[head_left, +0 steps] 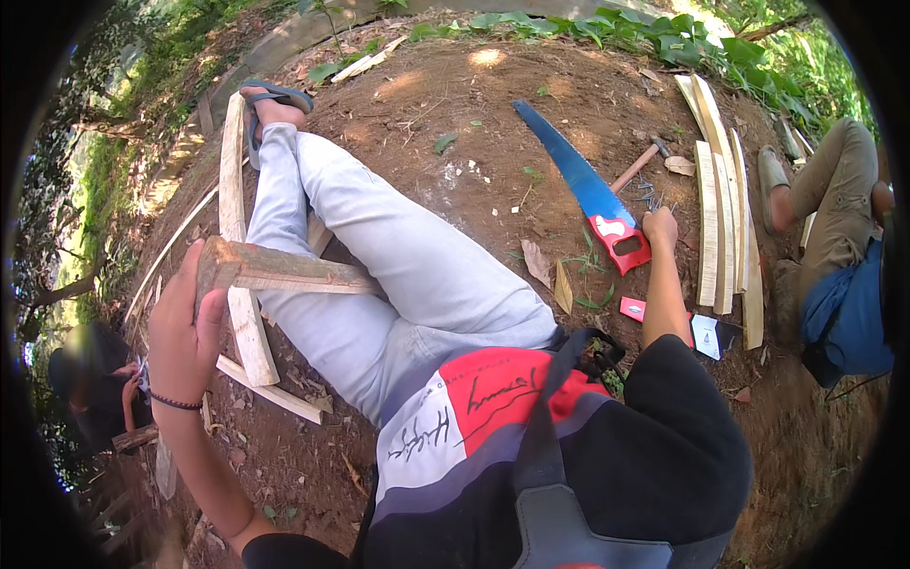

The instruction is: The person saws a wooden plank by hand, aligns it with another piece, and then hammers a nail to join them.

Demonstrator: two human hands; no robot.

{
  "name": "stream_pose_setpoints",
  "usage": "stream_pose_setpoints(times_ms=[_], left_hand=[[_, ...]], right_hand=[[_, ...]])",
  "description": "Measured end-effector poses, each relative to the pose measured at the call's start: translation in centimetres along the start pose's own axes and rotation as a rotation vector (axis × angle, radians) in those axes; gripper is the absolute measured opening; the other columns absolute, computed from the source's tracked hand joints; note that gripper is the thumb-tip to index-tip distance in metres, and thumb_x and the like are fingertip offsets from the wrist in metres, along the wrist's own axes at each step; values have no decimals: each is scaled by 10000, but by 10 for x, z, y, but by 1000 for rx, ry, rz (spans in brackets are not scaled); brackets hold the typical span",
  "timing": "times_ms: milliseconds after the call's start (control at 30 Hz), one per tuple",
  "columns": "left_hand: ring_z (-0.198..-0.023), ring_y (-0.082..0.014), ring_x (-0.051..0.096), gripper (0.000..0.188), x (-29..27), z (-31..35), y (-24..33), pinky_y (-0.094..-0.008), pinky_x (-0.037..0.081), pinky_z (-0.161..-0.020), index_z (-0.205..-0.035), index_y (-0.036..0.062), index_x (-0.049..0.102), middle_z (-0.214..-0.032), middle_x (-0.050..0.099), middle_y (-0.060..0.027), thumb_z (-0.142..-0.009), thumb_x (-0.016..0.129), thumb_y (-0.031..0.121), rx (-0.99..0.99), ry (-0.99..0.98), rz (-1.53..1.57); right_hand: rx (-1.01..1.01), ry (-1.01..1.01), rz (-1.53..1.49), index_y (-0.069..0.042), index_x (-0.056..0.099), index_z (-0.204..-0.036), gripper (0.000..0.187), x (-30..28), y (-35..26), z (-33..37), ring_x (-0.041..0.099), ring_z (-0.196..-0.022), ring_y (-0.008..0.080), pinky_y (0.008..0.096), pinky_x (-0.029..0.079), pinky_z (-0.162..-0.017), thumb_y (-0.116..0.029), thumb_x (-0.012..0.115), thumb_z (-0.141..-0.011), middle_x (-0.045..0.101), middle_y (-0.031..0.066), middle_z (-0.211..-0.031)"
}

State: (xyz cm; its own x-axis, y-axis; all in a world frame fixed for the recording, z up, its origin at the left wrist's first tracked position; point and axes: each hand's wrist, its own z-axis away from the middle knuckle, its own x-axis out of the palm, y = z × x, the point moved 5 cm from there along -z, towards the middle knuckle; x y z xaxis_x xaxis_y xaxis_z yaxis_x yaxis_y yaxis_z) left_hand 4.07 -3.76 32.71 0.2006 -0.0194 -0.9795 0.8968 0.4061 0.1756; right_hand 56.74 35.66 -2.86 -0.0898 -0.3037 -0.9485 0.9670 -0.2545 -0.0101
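Note:
My left hand (187, 327) is wrapped round the end of a short wooden block (303, 270) with bark along one side. The block lies across my lower leg, above a long pale wooden strip (248, 327) on the ground. At the right, my right hand (661, 226) reaches down to the soil with its fingers closed. Just beyond those fingers lie several loose nails (650, 197). A handsaw (580, 177) with a blue blade and red handle rests beside that hand. The hammer (637, 169) lies past the nails. What the right fingers hold is hidden.
Several pale wooden strips (722, 213) lie to the right. A second red-handled tool (703, 334) is partly under my right arm. One person (839, 256) sits at the far right, another person (95, 384) at the far left. Leafy plants (654, 43) edge the dirt.

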Motion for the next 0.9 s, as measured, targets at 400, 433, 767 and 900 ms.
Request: stream_pose_setpoints(times_ms=[400,433,767,900], left_hand=[[-861,-410,621,515,-1,-1,-1,-427,493,-761,-1295,-33,516,-945,628,-252,-953,574,347,-5,96,53],[-861,-409,620,516,3,-3,1,-428,493,-758,-1296,-32,516,-938,627,-250,-953,574,348,-4,92,54],[-837,-398,616,532,4,24,-9,-418,496,-741,-1309,-23,508,-924,625,-240,-948,577,361,-26,175,94],[-858,-375,634,565,-2,46,-11,-393,500,-773,-1343,-13,489,-976,640,-222,-943,581,375,-90,140,189]], right_hand=[[-605,91,-1013,-32,513,-1019,172,-46,-171,140,538,-725,144,310,459,-667,-146,605,-929,570,45,-825],[-790,-151,-1098,-39,520,-1021,101,-52,-209,197,496,-727,113,289,437,-651,-89,569,-948,538,15,-822],[-1795,-504,-972,13,484,-1189,562,-60,-338,431,544,-1019,335,396,450,-881,-270,762,-791,529,182,-1077],[-1831,-635,-944,13,474,-1147,579,-53,-354,438,550,-995,331,383,454,-876,-251,804,-751,535,166,-1050]])
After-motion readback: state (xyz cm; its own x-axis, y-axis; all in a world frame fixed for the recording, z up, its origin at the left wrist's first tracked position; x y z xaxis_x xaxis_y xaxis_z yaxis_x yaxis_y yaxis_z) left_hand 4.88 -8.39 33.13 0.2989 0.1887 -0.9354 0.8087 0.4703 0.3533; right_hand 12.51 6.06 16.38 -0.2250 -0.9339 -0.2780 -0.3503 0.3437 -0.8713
